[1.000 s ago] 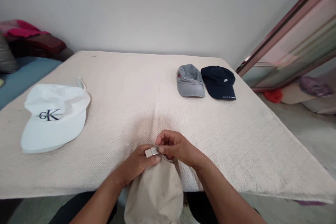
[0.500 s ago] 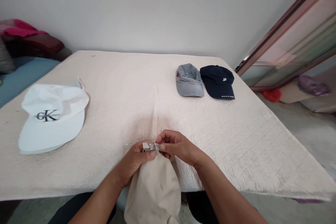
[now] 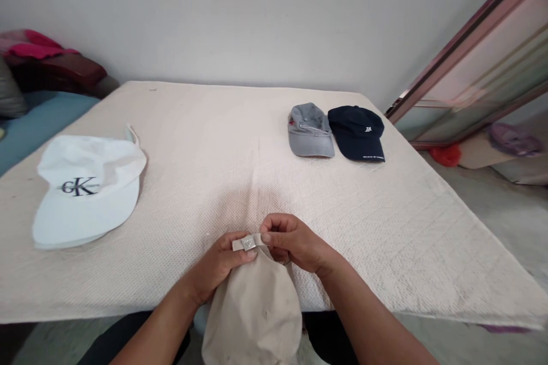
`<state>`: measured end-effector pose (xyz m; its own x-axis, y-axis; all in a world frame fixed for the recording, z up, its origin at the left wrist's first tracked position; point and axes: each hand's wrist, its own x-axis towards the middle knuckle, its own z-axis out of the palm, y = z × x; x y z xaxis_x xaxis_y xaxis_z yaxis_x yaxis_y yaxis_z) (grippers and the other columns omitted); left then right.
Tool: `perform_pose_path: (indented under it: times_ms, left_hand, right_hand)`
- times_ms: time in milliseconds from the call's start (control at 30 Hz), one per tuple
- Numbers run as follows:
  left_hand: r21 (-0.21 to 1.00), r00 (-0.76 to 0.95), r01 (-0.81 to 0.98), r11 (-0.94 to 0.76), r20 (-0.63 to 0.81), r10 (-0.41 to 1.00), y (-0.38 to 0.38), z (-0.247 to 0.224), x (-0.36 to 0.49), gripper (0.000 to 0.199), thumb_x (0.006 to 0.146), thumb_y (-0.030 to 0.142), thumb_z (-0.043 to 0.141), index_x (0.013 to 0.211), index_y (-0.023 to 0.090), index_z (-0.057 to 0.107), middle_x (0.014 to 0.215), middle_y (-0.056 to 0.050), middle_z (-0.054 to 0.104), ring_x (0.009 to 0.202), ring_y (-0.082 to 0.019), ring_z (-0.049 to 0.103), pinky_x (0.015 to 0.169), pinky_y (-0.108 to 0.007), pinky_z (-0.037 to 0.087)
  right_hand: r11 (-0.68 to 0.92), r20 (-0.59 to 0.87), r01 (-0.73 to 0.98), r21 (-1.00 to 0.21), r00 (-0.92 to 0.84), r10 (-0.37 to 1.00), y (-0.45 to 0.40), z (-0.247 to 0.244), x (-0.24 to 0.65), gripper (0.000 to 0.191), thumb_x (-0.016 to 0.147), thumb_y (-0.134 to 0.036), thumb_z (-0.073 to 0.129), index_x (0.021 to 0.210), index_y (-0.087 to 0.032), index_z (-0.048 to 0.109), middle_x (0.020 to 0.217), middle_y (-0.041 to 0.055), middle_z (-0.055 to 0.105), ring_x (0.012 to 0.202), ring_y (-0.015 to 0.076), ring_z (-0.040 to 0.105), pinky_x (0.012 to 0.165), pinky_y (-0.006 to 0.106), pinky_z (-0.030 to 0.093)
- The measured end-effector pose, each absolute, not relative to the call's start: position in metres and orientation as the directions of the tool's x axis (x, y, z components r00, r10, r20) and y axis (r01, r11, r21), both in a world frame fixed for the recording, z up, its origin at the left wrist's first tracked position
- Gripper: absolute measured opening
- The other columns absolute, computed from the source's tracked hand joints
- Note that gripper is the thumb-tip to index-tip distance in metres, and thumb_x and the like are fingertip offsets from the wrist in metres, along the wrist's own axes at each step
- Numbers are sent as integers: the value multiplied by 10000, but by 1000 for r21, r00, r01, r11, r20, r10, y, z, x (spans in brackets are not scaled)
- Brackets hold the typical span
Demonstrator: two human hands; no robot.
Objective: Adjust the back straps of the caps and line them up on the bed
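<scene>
Beige cap (image 3: 252, 313): held at the near edge of the pale, cloth-covered surface (image 3: 192, 182). Saw a white cap (image 3: 89, 191) well off to the left, a navy cap (image 3: 353, 137) and a gray cap (image 3: 310, 131) side by side toward the far right. Gripped the beige edge with the left hand (image 3: 220, 262), fingers narrowed around it; pinched the strap (image 3: 258, 239) with the right hand (image 3: 295, 242), just beside the metal buckle (image 3: 248, 242).

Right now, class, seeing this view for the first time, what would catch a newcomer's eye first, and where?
Probably the white cap with dark letters, at the table's left. Next, at the near edge, the left hand holds a beige cap beside its shiny buckle, while the right hand pinches its strap. Farther back, right of centre, sit grey and navy caps.
</scene>
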<state>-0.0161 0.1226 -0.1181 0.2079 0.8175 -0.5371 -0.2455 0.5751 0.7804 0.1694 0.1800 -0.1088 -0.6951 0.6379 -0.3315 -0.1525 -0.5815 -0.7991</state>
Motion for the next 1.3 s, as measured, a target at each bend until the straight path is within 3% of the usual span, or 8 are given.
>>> perform_pose_path:
  times_ms: [167, 333, 600, 800, 1033, 1300]
  left_hand:
    - [752, 318, -287, 594, -510, 799, 122, -117, -16, 294, 672, 265, 774, 953, 189, 731, 851, -49, 716, 804, -191, 618, 784, -300, 434]
    - [728, 199, -337, 597, -564, 801, 120, -120, -19, 285, 670, 286, 760, 928, 166, 747, 868, -75, 730, 820, -213, 628, 773, -300, 444]
    - [712, 320, -283, 643, -561, 763, 120, -116, -13, 225, 717, 295, 726, 883, 145, 747, 777, -74, 707, 705, -179, 605, 688, -280, 440]
    - [678, 237, -310, 666, -623, 745, 121, -113, -11, 206, 635, 314, 781, 744, 145, 737, 658, -27, 656, 610, -134, 555, 620, -252, 413]
    - [692, 286, -287, 662, -598, 749, 122, -112, -11, 183, 716, 302, 687, 650, 131, 684, 634, -26, 624, 588, -136, 521, 602, -264, 399]
    - [657, 283, -250, 711, -653, 703, 122, -110, -8, 178, 674, 311, 724, 744, 147, 709, 689, -37, 654, 641, -163, 571, 636, -284, 404]
  right_hand:
    - [-568, -338, -117, -815, -700, 629, 180, -109, 170, 217, 729, -274, 711, 687, -164, 528, 445, -88, 427, 387, 37, 328, 395, 182, 230]
    - [-563, -343, -95, -821, -706, 619, 182, -113, 172, 225, 722, -280, 719, 684, -161, 532, 444, -93, 414, 381, 33, 321, 384, 179, 216]
    - [-576, -344, -73, -814, -739, 579, 180, -114, 173, 185, 753, -268, 707, 714, -146, 573, 475, -70, 466, 398, 37, 359, 381, 172, 243]
    - [-583, -324, -89, -808, -759, 565, 181, -112, 176, 189, 735, -251, 736, 786, -152, 583, 504, -69, 502, 398, 39, 387, 375, 166, 275]
    - [-589, -339, -76, -804, -756, 560, 183, -108, 182, 182, 722, -225, 742, 771, -148, 585, 493, -76, 505, 377, 29, 382, 351, 151, 271]
    - [-613, -335, -129, -779, -742, 581, 180, -104, 179, 154, 711, -162, 723, 807, -147, 604, 504, -84, 487, 367, 14, 334, 337, 138, 241]
